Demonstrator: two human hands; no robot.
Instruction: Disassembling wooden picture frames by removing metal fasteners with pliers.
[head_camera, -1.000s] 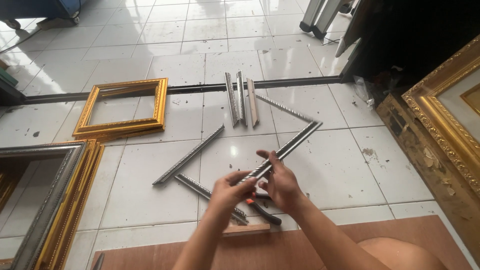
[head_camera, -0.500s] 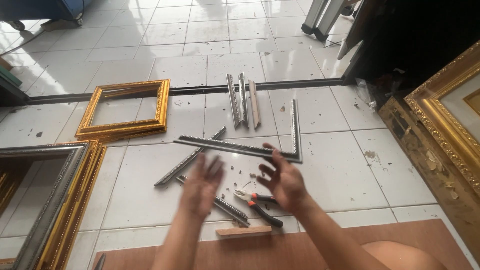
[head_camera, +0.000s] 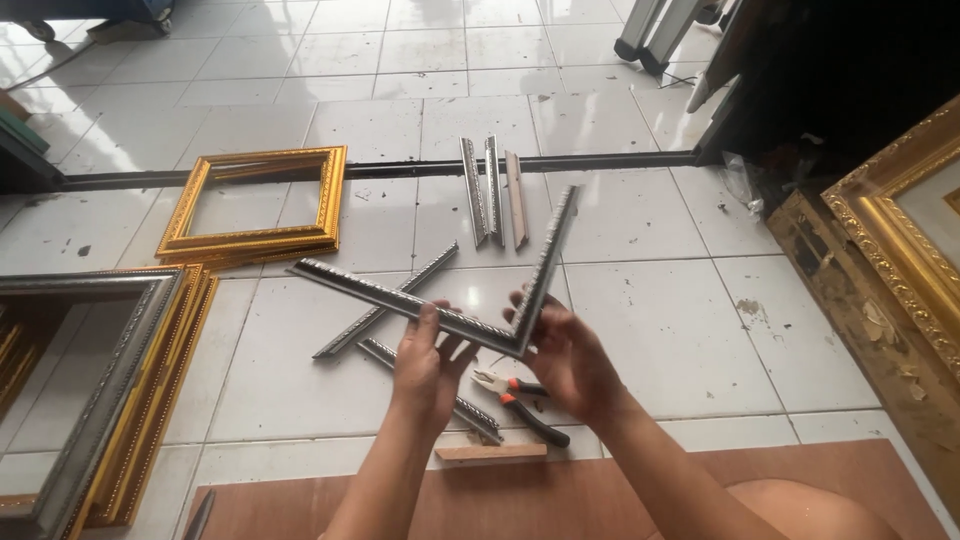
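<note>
- Since half a second ago, both hands have closed on the joined frame corner (head_camera: 480, 330) and lifted it off the floor; before, the fingers were spread open above it.
- That corner is two silver-grey moulding strips joined in an L, held in the air over the white tiled floor (head_camera: 650, 300), its vertex pointing down toward the person.
- Left hand (head_camera: 428, 365) grips the longer strip just beside the vertex, fingers wrapped over its edge.
- Right hand (head_camera: 565, 355) holds the vertex and the lower end of the shorter strip, which rises up and away toward the loose strips.
- Directly beneath the hands lie red-handled pliers (head_camera: 520, 400) and another silver strip (head_camera: 430, 385), with a small wooden block (head_camera: 490, 453) near the edge of a brown board (head_camera: 560, 495).
- One more silver strip (head_camera: 385, 300) lies slanted on the tiles behind the held piece.
- Three short strips (head_camera: 493, 190) lie side by side farther off.
- A finished gold frame (head_camera: 255, 205) rests on the floor at left, well apart.
- Stacked silver and gold frames (head_camera: 110, 390) sit at the far left; an ornate gold frame (head_camera: 890, 230) leans at right.
</note>
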